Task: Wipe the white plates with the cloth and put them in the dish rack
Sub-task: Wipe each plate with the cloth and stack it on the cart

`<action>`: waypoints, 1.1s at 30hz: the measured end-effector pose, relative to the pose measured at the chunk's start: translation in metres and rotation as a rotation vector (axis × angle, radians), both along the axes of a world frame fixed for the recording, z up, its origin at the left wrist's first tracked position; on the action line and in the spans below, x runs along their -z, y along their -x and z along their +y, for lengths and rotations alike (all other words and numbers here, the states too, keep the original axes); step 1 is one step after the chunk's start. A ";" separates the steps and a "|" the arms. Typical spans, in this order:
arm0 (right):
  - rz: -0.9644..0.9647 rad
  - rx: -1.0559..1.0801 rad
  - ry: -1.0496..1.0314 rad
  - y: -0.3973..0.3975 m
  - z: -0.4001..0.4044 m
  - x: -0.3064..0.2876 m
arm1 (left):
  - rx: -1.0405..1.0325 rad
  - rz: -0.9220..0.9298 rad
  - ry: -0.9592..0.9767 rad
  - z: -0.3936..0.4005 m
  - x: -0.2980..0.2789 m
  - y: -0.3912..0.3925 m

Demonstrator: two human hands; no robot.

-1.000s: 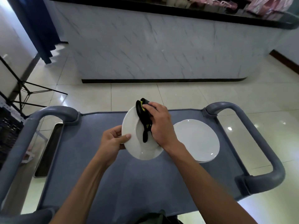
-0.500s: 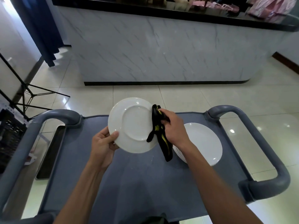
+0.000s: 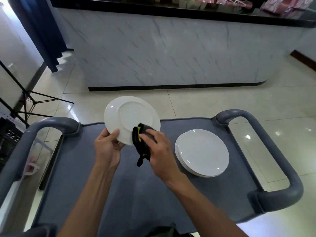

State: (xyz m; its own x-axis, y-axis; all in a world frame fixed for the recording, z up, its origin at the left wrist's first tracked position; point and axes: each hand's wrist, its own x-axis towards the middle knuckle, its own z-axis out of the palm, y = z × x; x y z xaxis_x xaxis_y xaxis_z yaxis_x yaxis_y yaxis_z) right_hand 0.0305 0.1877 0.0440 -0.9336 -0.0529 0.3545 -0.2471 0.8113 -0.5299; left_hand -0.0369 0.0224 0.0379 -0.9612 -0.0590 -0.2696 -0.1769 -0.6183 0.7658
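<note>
Over a grey plastic cart tabletop (image 3: pixel 119 194), the left hand (image 3: pixel 106 147) pinches the tilted round white plate (image 3: pixel 131 117) by its rim; right hand (image 3: pixel 159 153) fingers clutch the black-and-yellow cloth (image 3: pixel 141 144) against it. Best sweep the whole underside, firmly braced

Marble-fronted counter (image 3: pixel 171 48) beyond glossy tiled floor (image 3: pixel 196 103)

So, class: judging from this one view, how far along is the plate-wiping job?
Done: nothing shows as finished, and no dish rack is clearly in view. In hand: the left hand holds a white plate tilted, underside showing, while the right hand presses the black cloth to it. Left: the stack of plates on the grey cart.
</note>
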 end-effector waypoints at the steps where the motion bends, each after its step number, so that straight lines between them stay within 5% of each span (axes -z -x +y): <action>1: 0.002 -0.012 -0.010 -0.002 0.005 0.002 | -0.001 -0.001 0.006 0.004 -0.001 0.000; 12: 0.034 0.110 0.053 -0.011 0.123 -0.018 | 0.055 0.135 0.329 0.091 -0.028 -0.015; 21: 0.081 0.249 0.110 -0.032 0.221 -0.040 | 0.131 0.597 1.245 0.167 -0.043 -0.038; 33: 0.075 0.281 0.190 -0.069 0.285 -0.032 | 0.094 1.104 1.658 0.227 -0.009 -0.090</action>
